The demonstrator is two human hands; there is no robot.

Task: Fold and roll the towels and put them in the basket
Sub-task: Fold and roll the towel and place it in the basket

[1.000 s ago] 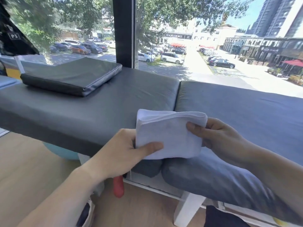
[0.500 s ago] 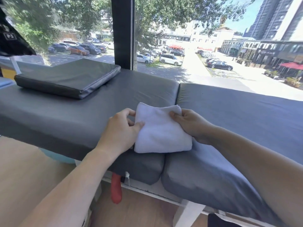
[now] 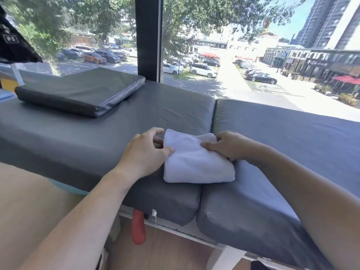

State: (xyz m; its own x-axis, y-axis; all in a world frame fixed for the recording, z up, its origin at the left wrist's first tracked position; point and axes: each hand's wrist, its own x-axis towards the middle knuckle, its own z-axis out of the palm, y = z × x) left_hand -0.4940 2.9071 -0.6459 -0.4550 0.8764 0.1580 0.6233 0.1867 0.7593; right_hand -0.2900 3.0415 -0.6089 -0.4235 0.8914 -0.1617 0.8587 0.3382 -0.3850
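A white folded towel (image 3: pixel 196 160) lies on the grey padded bench (image 3: pixel 97 137), straddling the seam where its two cushions meet, close to the near edge. It is a thick, roughly square packet, only a little longer than wide (so its long axis is hard to call), and its sides run slightly askew to the bench edge: the far edge sits to the left, the near edge further right. The rounded fold faces the person; the layered edges show along the far side.

The left hand (image 3: pixel 144 152) rests at the towel's left edge, thumb pressed on top near the corner, fingers curled loosely beyond it at the far left corner. The right hand (image 3: pixel 228 147) pinches the far right corner, thumb on top and the fingers tucked behind the cloth.

A dark flat cushion (image 3: pixel 81 90) lies well apart at the far left of the bench. Below the bench edge hangs a red handle (image 3: pixel 138 227).
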